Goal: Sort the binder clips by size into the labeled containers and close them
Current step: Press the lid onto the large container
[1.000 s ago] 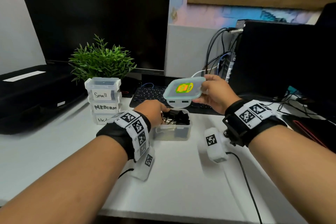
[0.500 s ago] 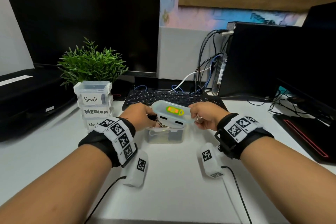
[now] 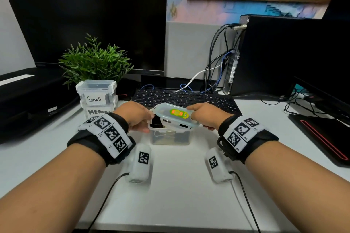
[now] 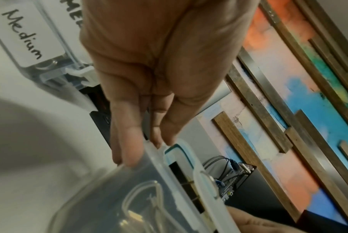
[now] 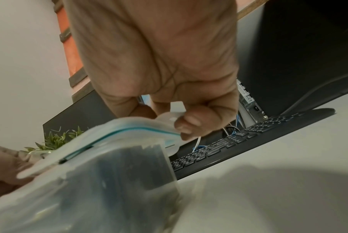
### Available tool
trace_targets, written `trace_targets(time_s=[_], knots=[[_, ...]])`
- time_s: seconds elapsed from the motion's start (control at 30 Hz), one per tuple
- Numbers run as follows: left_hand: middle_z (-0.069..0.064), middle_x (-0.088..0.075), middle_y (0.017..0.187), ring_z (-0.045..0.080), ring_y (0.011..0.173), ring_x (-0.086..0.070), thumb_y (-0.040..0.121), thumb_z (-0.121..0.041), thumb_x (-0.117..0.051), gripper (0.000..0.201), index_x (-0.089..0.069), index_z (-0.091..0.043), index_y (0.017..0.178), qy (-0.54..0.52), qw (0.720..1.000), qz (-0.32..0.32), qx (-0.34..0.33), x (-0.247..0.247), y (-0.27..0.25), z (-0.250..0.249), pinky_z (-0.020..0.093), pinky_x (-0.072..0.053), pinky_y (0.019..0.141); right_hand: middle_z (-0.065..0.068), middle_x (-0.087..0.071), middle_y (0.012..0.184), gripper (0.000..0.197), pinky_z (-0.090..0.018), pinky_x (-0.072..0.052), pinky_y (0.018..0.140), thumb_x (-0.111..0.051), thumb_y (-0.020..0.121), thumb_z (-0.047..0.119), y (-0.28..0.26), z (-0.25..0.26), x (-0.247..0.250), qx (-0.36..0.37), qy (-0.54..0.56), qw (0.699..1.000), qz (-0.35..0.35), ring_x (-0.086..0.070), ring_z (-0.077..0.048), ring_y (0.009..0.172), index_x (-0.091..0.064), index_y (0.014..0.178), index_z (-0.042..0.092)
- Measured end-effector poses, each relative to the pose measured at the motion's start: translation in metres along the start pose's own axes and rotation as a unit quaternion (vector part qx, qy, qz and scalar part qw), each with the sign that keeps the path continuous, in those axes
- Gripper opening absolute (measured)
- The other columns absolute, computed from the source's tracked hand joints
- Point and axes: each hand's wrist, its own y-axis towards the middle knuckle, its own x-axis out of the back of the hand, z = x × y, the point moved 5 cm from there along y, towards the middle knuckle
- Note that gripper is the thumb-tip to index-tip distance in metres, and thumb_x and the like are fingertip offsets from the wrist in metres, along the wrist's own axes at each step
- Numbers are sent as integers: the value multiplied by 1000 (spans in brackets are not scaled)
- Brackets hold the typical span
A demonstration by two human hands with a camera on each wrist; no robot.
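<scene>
Lid, thin, light, springy plastic, sits tilted over the clear container of binder clips at frame centre, right hand pinching its side flap, left hand with straight fingers steadying the opposite edge; best gripped by the flaps.
</scene>
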Motion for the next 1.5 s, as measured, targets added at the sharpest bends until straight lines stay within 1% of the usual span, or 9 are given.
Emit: trace_targets(time_s=[0.13,0.27,0.47,0.63,0.77,0.87,0.97,1.2,1.5], knots=[[21,-65,73,23,43,-63,95,-2,-42,16,-49,-1,81,-20,1000,-19,11,-2,-2,-5,35,-57,55,3,-45,77,48,-23,-42,54,-45,92,17,1,0,-4,5,-9,1000,17,-42,-11,64,-45,137,34],[28,-65,89,28,50,-64,97,-26,-49,28,-47,-1,110,-52,998,12,20,-8,-5,-7,36,-57,51,2,-49,80,48,-24,-47,58,-45,93,17,0,-1,-3,22,5,1000,15,-45,-10,66,-44,138,33],[12,-62,87,33,77,-67,90,-27,-62,21,-51,-10,92,-18,1000,-5,-5,-12,-3,-7,45,-58,65,-9,-50,129,58,-19,-48,59,-44,91,7,0,16,-7,81,-2,997,-21,-53,-18,84,-36,144,27],[6,-60,81,22,64,-62,91,-37,-58,27,-54,-11,97,90,995,-18,-34,-14,-1,-13,39,-58,63,-9,-46,134,49,-40,-59,72,-43,96,29,2,12,-11,35,-37,999,-2,-53,-24,104,-38,144,19],[8,-61,95,17,66,-57,95,-38,-51,37,-52,-12,120,185,982,-22,-38,-18,7,-18,35,-55,63,-13,-45,134,59,-42,-58,79,-46,95,48,4,8,-13,12,-108,994,21,-49,-28,115,-40,141,13],[10,-58,119,24,94,-60,97,-39,-45,44,-48,-13,133,249,967,-18,-46,-20,16,-19,39,-55,79,-16,-34,144,49,-42,-42,102,-37,101,37,9,17,-19,76,-250,965,11,-34,-35,130,-35,144,15],[8,-50,136,26,123,-49,100,-32,-39,43,-42,-15,140,312,945,-9,-92,-26,23,-23,31,-42,99,-15,-33,147,47,-33,-32,106,-39,100,19,10,29,-27,123,-193,973,7,-35,-31,132,-32,146,11],[11,-53,131,25,120,-50,102,-25,-34,35,-43,-13,133,340,933,4,-119,-37,34,-25,29,-38,95,-4,-3,159,105,-47,-12,117,-59,75,68,5,22,-32,133,-246,954,111,-5,-34,144,0,152,27],[3,-62,118,17,106,-56,99,-26,-45,27,-59,-20,121,277,946,12,-168,-36,37,-27,22,-40,83,-4,-26,142,118,-42,-31,109,-79,63,54,15,18,-26,120,-245,958,87,-26,-30,131,-3,151,34]])
